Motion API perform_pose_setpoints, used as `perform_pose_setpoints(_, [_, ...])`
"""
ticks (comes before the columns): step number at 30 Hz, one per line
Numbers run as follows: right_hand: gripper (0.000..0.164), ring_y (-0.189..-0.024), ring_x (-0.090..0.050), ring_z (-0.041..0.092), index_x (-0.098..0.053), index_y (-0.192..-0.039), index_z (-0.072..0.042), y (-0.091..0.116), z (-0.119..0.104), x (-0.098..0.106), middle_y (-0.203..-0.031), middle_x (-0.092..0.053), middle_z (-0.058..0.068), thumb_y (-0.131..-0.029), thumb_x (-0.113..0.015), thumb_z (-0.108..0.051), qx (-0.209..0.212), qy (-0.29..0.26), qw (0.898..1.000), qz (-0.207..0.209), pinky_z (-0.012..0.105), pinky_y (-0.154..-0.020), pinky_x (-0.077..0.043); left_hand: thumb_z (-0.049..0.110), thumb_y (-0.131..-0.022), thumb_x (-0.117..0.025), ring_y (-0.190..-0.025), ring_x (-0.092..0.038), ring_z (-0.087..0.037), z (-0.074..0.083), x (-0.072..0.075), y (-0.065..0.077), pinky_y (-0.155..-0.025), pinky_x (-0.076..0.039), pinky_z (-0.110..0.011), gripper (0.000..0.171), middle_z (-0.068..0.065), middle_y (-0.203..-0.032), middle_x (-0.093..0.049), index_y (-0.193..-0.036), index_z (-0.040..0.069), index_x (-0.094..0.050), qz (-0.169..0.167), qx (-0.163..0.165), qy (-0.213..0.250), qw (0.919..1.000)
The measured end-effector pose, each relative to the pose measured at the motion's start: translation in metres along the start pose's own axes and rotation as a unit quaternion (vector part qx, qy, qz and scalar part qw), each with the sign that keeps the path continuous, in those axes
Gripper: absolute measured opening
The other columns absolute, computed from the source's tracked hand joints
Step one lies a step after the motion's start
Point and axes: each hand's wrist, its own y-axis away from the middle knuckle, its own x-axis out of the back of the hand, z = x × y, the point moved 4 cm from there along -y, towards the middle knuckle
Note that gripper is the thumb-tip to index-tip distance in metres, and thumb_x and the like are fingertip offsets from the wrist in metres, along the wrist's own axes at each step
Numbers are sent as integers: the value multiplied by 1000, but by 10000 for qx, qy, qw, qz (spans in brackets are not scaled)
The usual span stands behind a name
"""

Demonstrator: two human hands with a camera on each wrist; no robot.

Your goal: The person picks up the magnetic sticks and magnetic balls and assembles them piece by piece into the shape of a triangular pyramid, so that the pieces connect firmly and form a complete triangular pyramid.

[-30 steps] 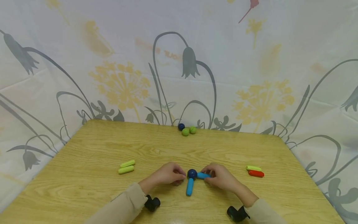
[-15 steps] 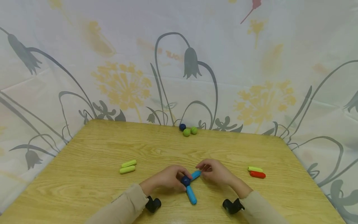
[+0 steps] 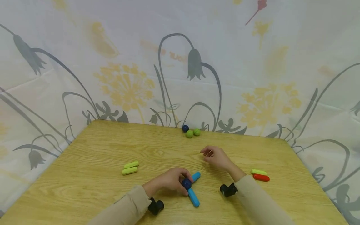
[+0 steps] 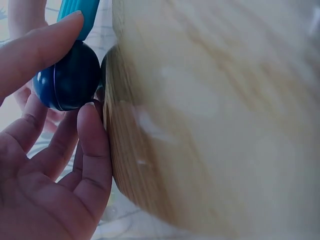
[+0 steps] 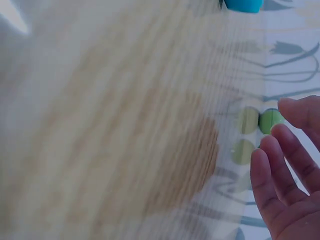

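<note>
My left hand [image 3: 175, 179] grips a dark blue ball [image 3: 186, 183] between thumb and fingers, close to the tabletop. Two light blue sticks are joined to that ball: one stick [image 3: 193, 197] points toward the near right, the other stick [image 3: 196, 177] toward the far right. In the left wrist view the thumb lies over the ball [image 4: 70, 77] near the base of a blue stick [image 4: 80, 15]. My right hand [image 3: 217, 157] hovers over the table beyond the sticks, fingers loosely bent, holding nothing. The right wrist view shows its fingers with a green ball [image 5: 270, 121] beyond them.
At the back edge of the wooden table [image 3: 112, 137] sit another dark blue ball [image 3: 185, 128] and two green balls [image 3: 189, 134]. Two yellow-green sticks [image 3: 130, 170] lie at left. On the right, a red stick [image 3: 261, 177] lies against a yellow-green stick [image 3: 259, 172].
My left hand has taken hold of the blue ball, and the joined piece has turned and shifted slightly left. My right hand has let go of its blue stick and moved away toward the back.
</note>
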Motion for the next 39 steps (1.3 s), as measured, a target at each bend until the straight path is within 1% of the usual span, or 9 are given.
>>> perform_pose_setpoints(4, [19, -81, -58, 23, -65, -104, 2, -11, 3, 2, -90, -62, 9, -85, -64, 0, -129, 36, 9997, 182, 36, -70, -49, -6, -71, -77, -78, -56, -13, 0, 0, 1, -68, -46, -23, 32, 1, -97, -57, -97, 7, -64, 26, 77, 4, 10000])
perform_pose_setpoints(8, [19, -83, -58, 24, -65, -105, 1, -22, 6, 3, -91, -61, 8, -85, -64, -1, -313, 46, 9990, 325, 37, -70, -49, -5, -72, -77, -79, -56, -13, 0, 0, 1, -67, -46, -22, 31, 1, -97, -57, -97, 8, -64, 57, 72, 17, 10000])
perform_pose_setpoints(13, [21, -83, -58, 27, -63, -106, 5, -35, 9, 7, -93, -61, 14, -85, -64, -1, -269, 48, 9989, 382, 37, -70, -49, -6, -72, -76, -79, -56, -13, 0, -1, 1, -67, -46, -23, 31, 1, -96, -56, -97, 7, -65, 75, 94, 103, 9999])
perform_pose_setpoints(16, [23, -84, -58, 30, -62, -106, 7, -43, 11, 11, -95, -61, 20, -85, -64, 0, -191, 80, 9987, 467, 39, -71, -49, -6, -73, -76, -80, -57, -13, 0, -2, 0, -68, -47, -23, 30, 2, -95, -56, -97, 8, -65, 55, 110, 109, 9999])
perform_pose_setpoints(22, [27, -91, -56, 35, -59, -111, 9, -57, 17, 16, -102, -59, 24, -85, -63, 0, -316, -40, 9973, 659, 44, -76, -49, -5, -73, -76, -79, -56, -11, -1, -1, 0, -70, -47, -23, 30, 4, -95, -56, -97, 9, -65, 39, 135, 46, 9999])
perform_pose_setpoints(25, [31, -95, -55, 37, -56, -116, 8, -63, 24, 14, -106, -56, 25, -87, -62, -1, -388, -83, 9976, 563, 44, -78, -49, -4, -73, -76, -78, -56, -11, -2, -1, 0, -70, -47, -23, 30, 4, -95, -56, -96, 10, -65, 45, 190, 61, 9998])
perform_pose_setpoints(30, [40, -97, -54, 41, -50, -123, 8, -73, 35, 11, -111, -52, 28, -85, -62, 2, -403, -137, 9981, 444, 47, -79, -47, -4, -73, -76, -79, -57, -11, -3, -1, -1, -70, -47, -23, 30, 4, -95, -56, -97, 10, -65, 35, 155, 118, 9998])
perform_pose_setpoints(34, [50, -98, -54, 41, -45, -131, 4, -79, 36, 10, -113, -51, 29, -84, -63, 2, -381, -79, 9987, 336, 48, -79, -47, -4, -73, -76, -79, -56, -11, -4, -1, -2, -70, -47, -23, 30, 4, -95, -56, -97, 11, -65, 44, 190, 124, 9997])
perform_pose_setpoints(39, [59, -103, -50, 41, -37, -139, 1, -84, 34, 9, -116, -48, 30, -86, -63, 0, -475, -58, 9989, -25, 49, -81, -45, -2, -73, -77, -77, -55, -12, -5, -1, -1, -69, -46, -24, 30, 5, -96, -56, -97, 13, -64, 8, 277, 81, 9996])
